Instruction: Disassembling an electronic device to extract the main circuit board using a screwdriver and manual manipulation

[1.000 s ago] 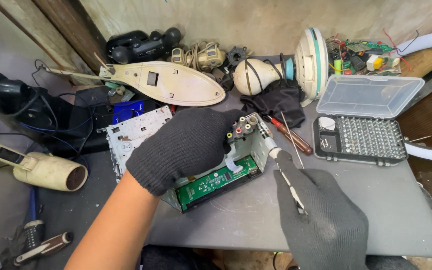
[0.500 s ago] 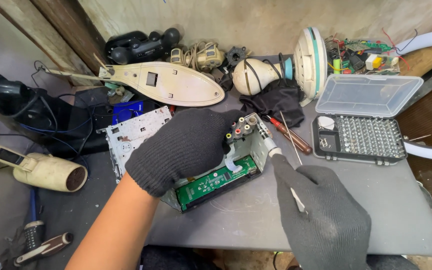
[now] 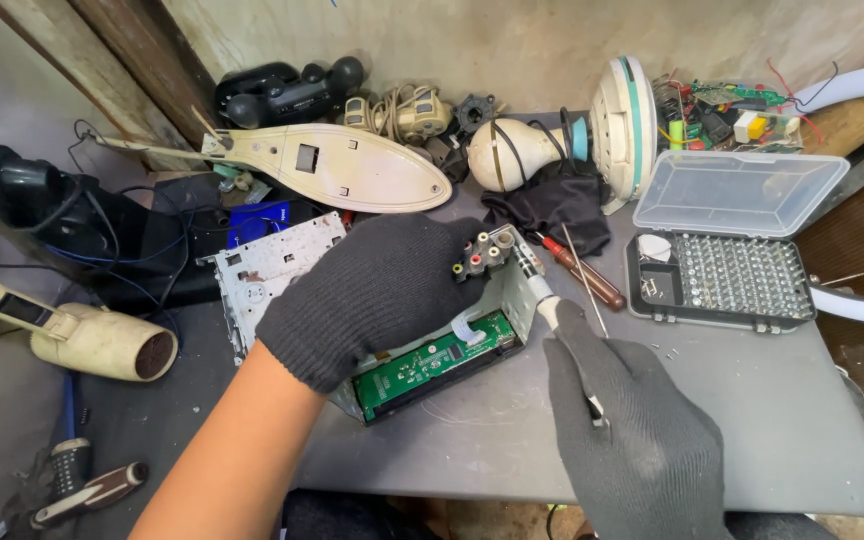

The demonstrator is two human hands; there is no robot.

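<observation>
My left hand [image 3: 377, 295], in a black knit glove, lies on top of a small metal device chassis [image 3: 515, 300] and holds it down on the grey bench. A green circuit board [image 3: 427, 362] shows along the chassis's front side, and coloured round sockets [image 3: 480, 252] sit at its back corner. In my right hand [image 3: 637, 435], also gloved in black, is a thin silver screwdriver [image 3: 544, 300]. Its tip rests against the chassis's right back corner, just beside the sockets.
An open plastic case of screwdriver bits [image 3: 727, 270] lies to the right, a red-handled screwdriver [image 3: 577, 270] just behind the chassis. A perforated metal cover [image 3: 262, 265], cream handset shell [image 3: 337, 170], hair dryer [image 3: 72, 335], fan parts [image 3: 617, 125] and cables crowd the left and back.
None of note: both hands stay on the chassis and the screwdriver tip remains at the same corner.
</observation>
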